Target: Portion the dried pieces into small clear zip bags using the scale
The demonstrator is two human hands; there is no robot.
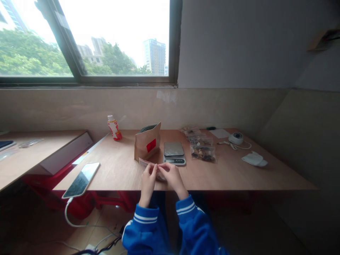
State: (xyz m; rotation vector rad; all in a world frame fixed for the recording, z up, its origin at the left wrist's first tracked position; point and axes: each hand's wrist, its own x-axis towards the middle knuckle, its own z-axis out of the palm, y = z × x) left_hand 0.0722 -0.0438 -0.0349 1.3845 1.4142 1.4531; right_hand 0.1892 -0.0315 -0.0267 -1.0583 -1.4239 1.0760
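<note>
Near the front edge of the table, my left hand (149, 177) and my right hand (172, 176) pinch the top edge of a small clear plastic bag (144, 162). Its contents are mostly hidden behind my fingers. Both hands are closed, with the fingertips almost meeting. Just beyond them stands an open brown paper pouch (145, 143) with a red label. To its right lies a small digital kitchen scale (173, 149) with nothing on its plate. Farther right, several filled clear zip bags (203, 153) lie in a row going back.
A red-and-white bottle (114, 128) stands at the back left. A phone (81, 180) with a charging cable overhangs the left front edge. At the right are a white dome camera (236, 138) with its cord and a crumpled white cloth-like item (254, 159).
</note>
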